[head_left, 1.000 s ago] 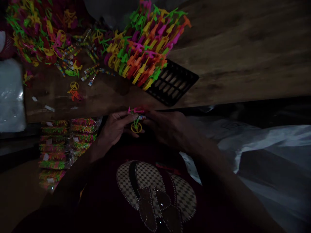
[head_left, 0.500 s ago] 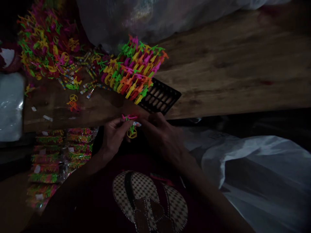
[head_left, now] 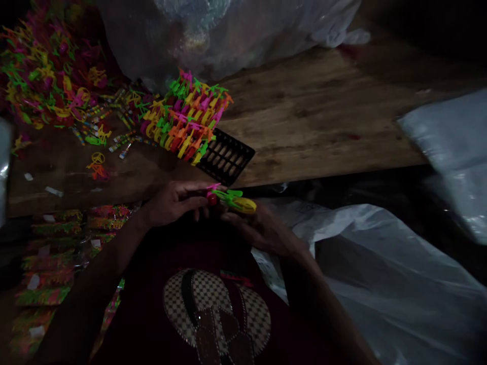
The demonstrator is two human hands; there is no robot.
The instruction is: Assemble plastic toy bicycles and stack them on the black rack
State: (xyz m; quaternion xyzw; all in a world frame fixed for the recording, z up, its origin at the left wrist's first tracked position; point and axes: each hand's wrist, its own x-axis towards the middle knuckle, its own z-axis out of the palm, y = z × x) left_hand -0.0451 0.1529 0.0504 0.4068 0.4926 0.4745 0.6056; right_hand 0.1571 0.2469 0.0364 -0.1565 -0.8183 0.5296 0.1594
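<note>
Both hands meet just below the wooden table's front edge [head_left: 152,190]. My left hand [head_left: 171,203] pinches the pink end of a small plastic toy [head_left: 232,200] made of pink, green and yellow parts. My right hand [head_left: 262,230] lies under the toy, fingers curled beneath its yellow ring end. On the table above stands a black slotted tray [head_left: 228,159] holding rows of assembled coloured toys [head_left: 182,121].
A heap of loose coloured toy parts [head_left: 49,96] lies at the table's back left, with scattered small pieces [head_left: 99,165] nearer. Packed toy bundles [head_left: 49,258] are stacked at lower left. Clear plastic bags [head_left: 213,35] sit behind the tray and white sacks [head_left: 399,284] at right.
The toy has turned from hanging ring-down between both hands to lying sideways, ring end pointing right. The view has shifted, so the table slid left and down.
</note>
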